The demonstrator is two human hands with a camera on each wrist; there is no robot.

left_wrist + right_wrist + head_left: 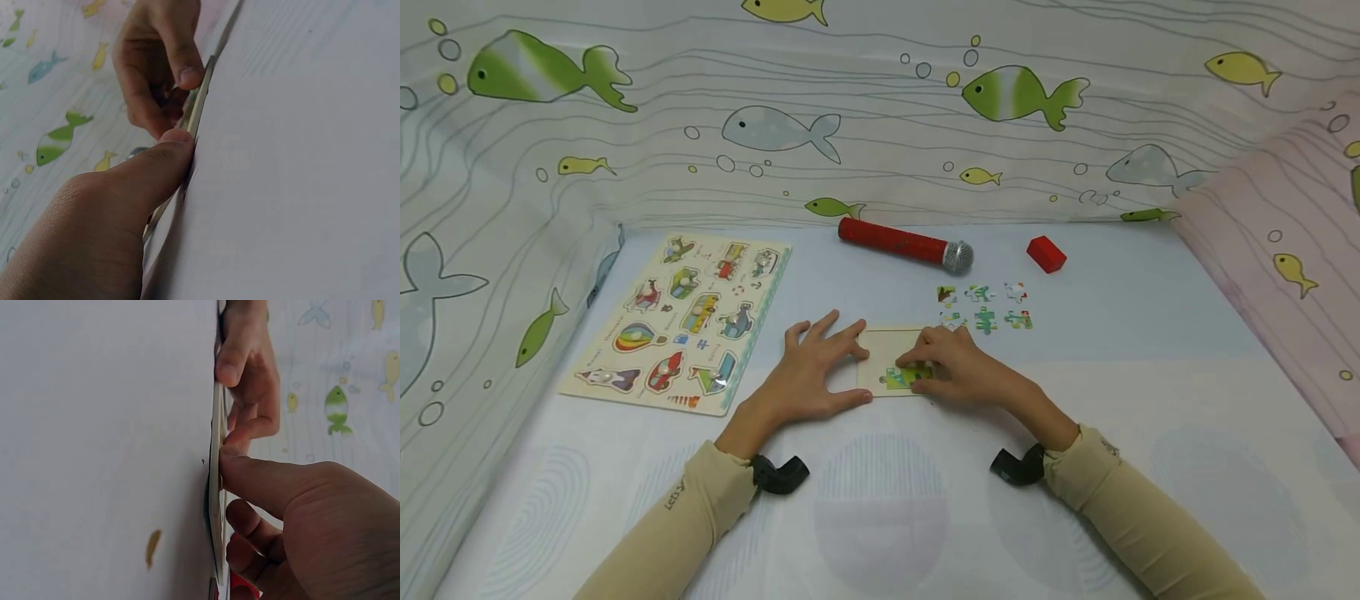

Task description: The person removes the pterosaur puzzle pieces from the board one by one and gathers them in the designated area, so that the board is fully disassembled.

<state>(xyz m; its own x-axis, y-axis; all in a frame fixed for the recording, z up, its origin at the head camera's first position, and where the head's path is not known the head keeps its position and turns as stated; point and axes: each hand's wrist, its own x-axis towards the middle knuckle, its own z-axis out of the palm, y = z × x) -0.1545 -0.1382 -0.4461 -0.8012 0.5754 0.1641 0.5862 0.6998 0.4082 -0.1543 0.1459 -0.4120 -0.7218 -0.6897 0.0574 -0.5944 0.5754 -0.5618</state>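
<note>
A small pale puzzle board [876, 342] lies flat on the table, with green jigsaw pieces [897, 379] at its lower middle. My left hand [808, 371] is spread at the board's left end, thumb at the near corner and fingertips along the left edge. In the left wrist view its thumb [169, 150] touches the board's edge [201, 100]. My right hand [966, 367] reaches over the right end, its thumb and fingers pinching a green puzzle piece [919, 375] down at the board. The fingers partly hide that piece. Behind it lie several loose jigsaw pieces [985, 320].
A large picture board of vehicles [673, 333] lies to the left. A red microphone [895, 242] and a red block [1047, 254] lie at the back, before the fish-print curtain [880, 108]. Black wrist-camera mounts [782, 475] hang under both wrists.
</note>
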